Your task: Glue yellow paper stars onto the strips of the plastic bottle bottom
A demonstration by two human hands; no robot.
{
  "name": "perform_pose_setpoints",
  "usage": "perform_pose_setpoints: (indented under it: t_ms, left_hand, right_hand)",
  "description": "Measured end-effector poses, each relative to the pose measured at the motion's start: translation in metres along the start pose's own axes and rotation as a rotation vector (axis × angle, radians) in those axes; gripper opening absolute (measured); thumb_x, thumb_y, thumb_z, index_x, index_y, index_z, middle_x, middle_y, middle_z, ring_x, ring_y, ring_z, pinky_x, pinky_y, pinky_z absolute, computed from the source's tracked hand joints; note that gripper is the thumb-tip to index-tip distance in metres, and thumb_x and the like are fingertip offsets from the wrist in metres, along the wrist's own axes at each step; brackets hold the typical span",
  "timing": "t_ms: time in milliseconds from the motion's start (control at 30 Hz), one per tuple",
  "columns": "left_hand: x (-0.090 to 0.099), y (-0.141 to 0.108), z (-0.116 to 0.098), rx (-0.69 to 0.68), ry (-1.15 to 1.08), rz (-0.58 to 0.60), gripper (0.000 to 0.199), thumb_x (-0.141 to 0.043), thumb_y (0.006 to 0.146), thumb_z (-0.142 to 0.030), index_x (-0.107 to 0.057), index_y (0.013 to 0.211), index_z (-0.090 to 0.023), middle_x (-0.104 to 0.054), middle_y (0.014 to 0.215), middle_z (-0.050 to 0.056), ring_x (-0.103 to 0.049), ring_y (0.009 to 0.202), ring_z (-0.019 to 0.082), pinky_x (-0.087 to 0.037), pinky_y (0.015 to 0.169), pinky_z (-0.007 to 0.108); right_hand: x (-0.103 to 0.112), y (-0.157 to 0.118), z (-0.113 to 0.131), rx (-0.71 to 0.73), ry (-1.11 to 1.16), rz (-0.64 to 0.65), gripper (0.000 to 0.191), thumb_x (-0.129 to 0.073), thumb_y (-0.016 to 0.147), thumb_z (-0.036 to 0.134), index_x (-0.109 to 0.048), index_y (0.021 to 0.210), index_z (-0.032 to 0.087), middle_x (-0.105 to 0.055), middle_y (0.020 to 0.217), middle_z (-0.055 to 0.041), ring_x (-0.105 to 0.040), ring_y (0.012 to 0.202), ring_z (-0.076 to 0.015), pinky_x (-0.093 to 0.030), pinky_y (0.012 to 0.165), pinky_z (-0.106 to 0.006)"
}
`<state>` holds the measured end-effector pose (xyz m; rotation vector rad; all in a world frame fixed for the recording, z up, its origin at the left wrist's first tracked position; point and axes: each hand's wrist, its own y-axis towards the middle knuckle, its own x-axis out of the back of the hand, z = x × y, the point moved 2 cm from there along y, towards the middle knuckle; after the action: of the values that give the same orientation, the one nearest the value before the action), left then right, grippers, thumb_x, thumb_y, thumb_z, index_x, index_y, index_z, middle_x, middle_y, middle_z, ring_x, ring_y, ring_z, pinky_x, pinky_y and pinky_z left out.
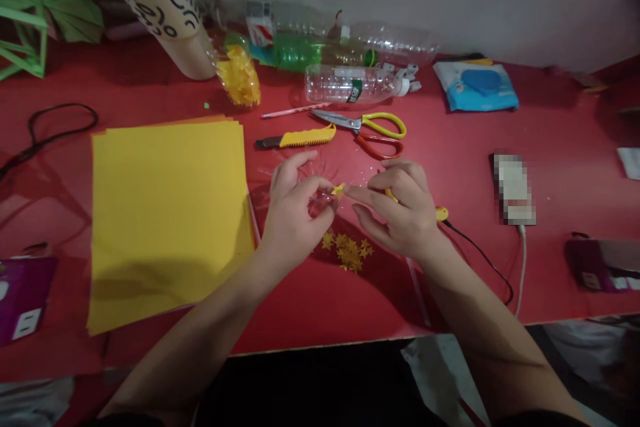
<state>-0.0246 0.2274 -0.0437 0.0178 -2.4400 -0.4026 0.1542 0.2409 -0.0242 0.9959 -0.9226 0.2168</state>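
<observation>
A small yellow paper star (338, 191) is pinched between the thumb and index finger of my left hand (295, 210). The index fingertip of my right hand (400, 207) reaches the star's right side, while its thumb stays apart below. Just under both hands, a pile of small yellow stars (350, 252) lies on the red table. Clear, crinkled plastic (320, 170) shows behind my left fingers. Partly hidden by my right hand is a yellow object (441, 214) with a black cord; its kind cannot be made out.
Yellow paper sheets (170, 213) are stacked at left. Beyond my hands lie a yellow utility knife (300, 138), scissors (360, 123) and a clear plastic bottle (345, 84). A wipes pack (477, 85) and a blurred-out phone (514, 188) on a cable are at right.
</observation>
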Motion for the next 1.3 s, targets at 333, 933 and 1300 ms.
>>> perform_pose_setpoints:
  t_ms: [333, 933, 1300]
  left_hand:
    - [-0.004, -0.001, 0.001, -0.006, -0.005, -0.05, 0.013, -0.067, 0.079, -0.016, -0.064, 0.089, -0.024, -0.055, 0.131, 0.006, -0.053, 0.126, 0.028, -0.044, 0.108, 0.052]
    - [-0.004, -0.001, 0.001, -0.008, 0.022, -0.017, 0.013, -0.069, 0.08, -0.023, -0.065, 0.092, -0.023, -0.054, 0.135, 0.008, -0.051, 0.129, 0.03, -0.042, 0.109, 0.052]
    - [0.006, 0.0, -0.009, -0.097, 0.176, -0.054, 0.014, -0.066, 0.083, -0.024, -0.063, 0.097, -0.022, -0.052, 0.139, 0.012, -0.05, 0.13, 0.032, -0.042, 0.108, 0.053]
  right_hand:
    - [-0.001, -0.001, 0.002, 0.054, -0.077, 0.02, 0.033, -0.06, 0.087, 0.013, -0.063, 0.117, 0.028, -0.057, 0.083, 0.0001, -0.051, 0.081, -0.0174, -0.048, 0.086, -0.039]
    - [-0.003, 0.006, 0.007, -0.006, -0.069, -0.011, 0.035, -0.057, 0.088, 0.013, -0.063, 0.119, 0.029, -0.065, 0.101, -0.0046, -0.057, 0.092, -0.0214, -0.049, 0.085, -0.042]
    - [-0.007, 0.004, -0.001, -0.063, -0.03, 0.022, 0.025, -0.055, 0.09, 0.015, -0.062, 0.113, 0.022, -0.069, 0.108, -0.0086, -0.062, 0.095, -0.0237, -0.05, 0.082, -0.043]
